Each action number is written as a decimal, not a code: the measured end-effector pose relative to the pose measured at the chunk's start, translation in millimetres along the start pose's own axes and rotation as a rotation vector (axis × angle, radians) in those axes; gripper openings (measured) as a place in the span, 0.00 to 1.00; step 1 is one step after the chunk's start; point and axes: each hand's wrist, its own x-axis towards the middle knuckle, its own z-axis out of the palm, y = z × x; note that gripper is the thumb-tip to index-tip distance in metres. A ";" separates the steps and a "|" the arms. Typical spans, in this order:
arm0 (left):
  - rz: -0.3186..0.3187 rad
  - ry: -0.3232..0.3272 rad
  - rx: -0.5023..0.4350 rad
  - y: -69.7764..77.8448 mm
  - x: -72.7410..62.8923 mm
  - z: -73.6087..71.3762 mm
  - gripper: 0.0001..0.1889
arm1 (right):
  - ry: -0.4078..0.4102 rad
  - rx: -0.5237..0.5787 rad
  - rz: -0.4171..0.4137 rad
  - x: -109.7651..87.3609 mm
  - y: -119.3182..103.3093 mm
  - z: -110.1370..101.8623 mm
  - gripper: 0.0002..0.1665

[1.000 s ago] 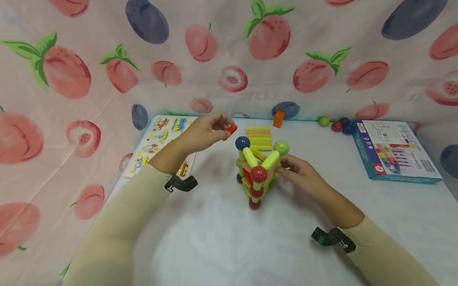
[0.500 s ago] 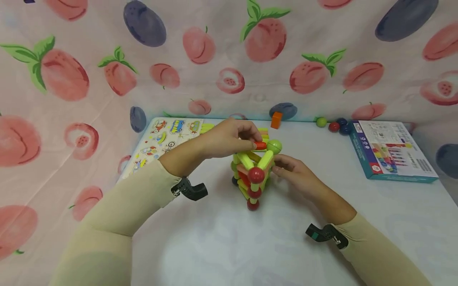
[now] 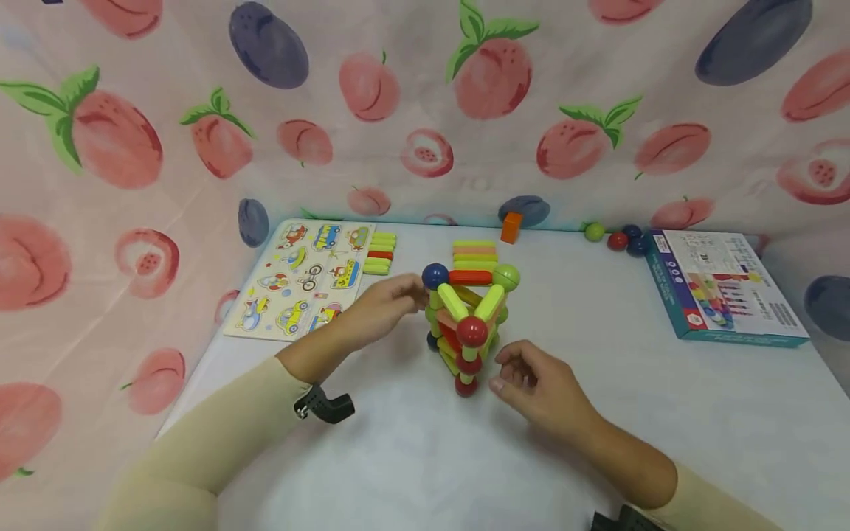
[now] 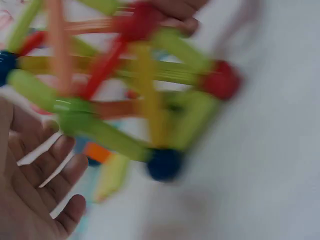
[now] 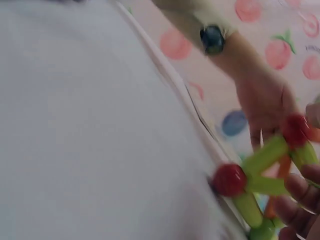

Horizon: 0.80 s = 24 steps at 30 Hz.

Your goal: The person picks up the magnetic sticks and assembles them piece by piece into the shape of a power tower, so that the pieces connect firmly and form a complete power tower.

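A three-sided tower (image 3: 467, 324) of coloured rods and balls stands upright on the white tabletop. Across its top back side, a red rod (image 3: 471, 277) spans a blue ball (image 3: 435, 276) and a light green ball (image 3: 506, 277). At the tower's left is my left hand (image 3: 385, 308); in the left wrist view its fingers (image 4: 65, 170) are spread loosely beside a green ball (image 4: 74, 116), gripping nothing. My right hand (image 3: 547, 387) hovers at the tower's front right, fingers loosely bent and holding nothing, near the red balls (image 3: 472, 332). Both wrist views are blurred.
Behind the tower lies a row of yellow-green and orange rods (image 3: 474, 255), with a second row (image 3: 379, 254) beside a picture board (image 3: 302, 280) at left. An orange block (image 3: 510, 228), several loose balls (image 3: 617, 240) and a flat box (image 3: 727, 287) sit toward the back right.
My left hand brought the red rod to the tower's top, let go of it and drew back to the left. My right hand left the tower's right side and came nearer the front.
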 end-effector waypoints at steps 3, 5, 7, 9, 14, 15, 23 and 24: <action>0.057 -0.008 0.079 -21.6 -14.9 10.3 0.18 | 0.021 0.005 -0.079 -11.4 -6.5 14.7 0.21; 0.099 0.037 0.101 -27.3 -19.2 16.2 0.20 | 0.067 0.011 -0.102 -10.9 -9.8 19.9 0.21; 0.123 0.070 0.090 -28.5 -18.9 21.3 0.21 | 0.109 0.015 -0.111 -7.1 -12.2 22.0 0.19; 0.115 0.079 0.075 -27.5 -15.1 26.0 0.20 | 0.139 0.008 -0.116 -2.7 -13.0 21.3 0.17; 0.099 0.062 0.065 -21.6 2.2 37.0 0.20 | 0.175 0.000 -0.103 4.7 -10.4 15.4 0.14; 0.095 0.061 0.065 -19.9 6.1 38.8 0.20 | 0.181 0.005 -0.098 5.8 -9.5 14.2 0.13; 0.151 0.048 0.191 -26.7 26.4 21.2 0.22 | 0.191 0.029 -0.065 11.5 -3.3 0.5 0.08; 0.183 0.072 0.271 -32.4 29.1 12.2 0.22 | 0.203 0.036 -0.042 12.6 -2.4 -3.2 0.07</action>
